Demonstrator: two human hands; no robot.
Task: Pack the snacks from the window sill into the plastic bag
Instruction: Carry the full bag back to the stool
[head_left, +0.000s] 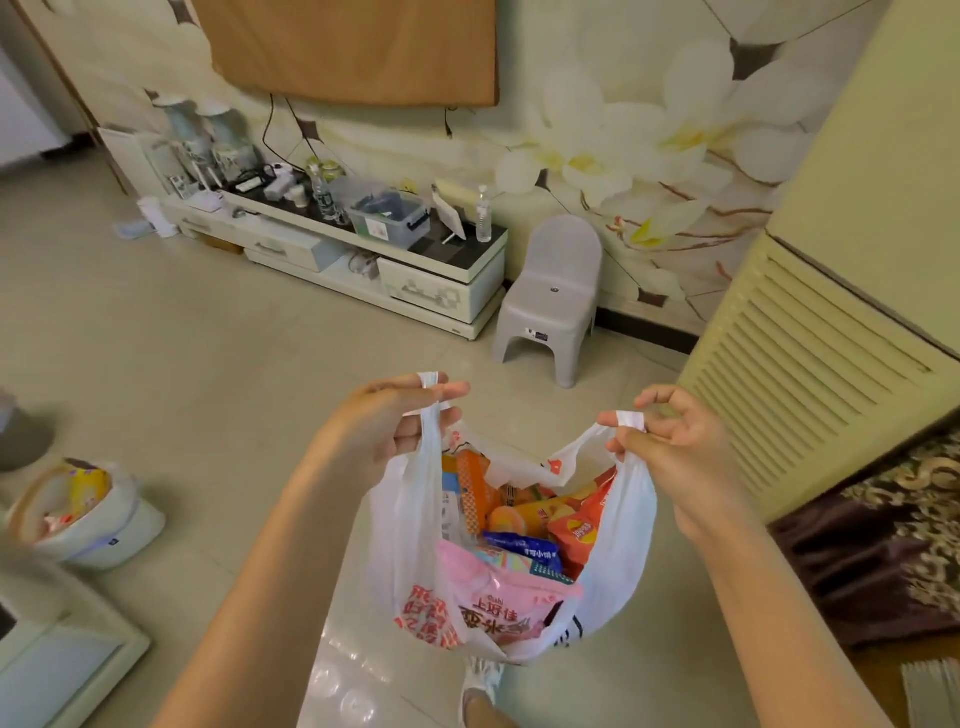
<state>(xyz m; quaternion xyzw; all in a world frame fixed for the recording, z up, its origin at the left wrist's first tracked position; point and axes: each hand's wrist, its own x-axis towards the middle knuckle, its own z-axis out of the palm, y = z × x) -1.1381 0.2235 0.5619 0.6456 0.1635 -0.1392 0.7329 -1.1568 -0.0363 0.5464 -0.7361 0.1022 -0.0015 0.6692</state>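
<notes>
A white plastic bag (623, 551) with red print hangs in the air in front of me, above the tiled floor. My left hand (384, 426) grips its left handle and my right hand (680, 452) grips its right handle, holding the mouth wide. Inside lie several snack packets: a pink packet (498, 592) at the front, a red chip bag (576, 530), a blue packet (524, 548), orange and yellow wrappers (524, 512) further back. No window sill is in view.
A grey plastic stool (550, 301) stands ahead by the flowered wall. A low white TV cabinet (363, 260) with bottles and a box is at the left. A cream floor-standing air conditioner (810, 353) is at the right. A lined waste bin (83, 514) sits at the left.
</notes>
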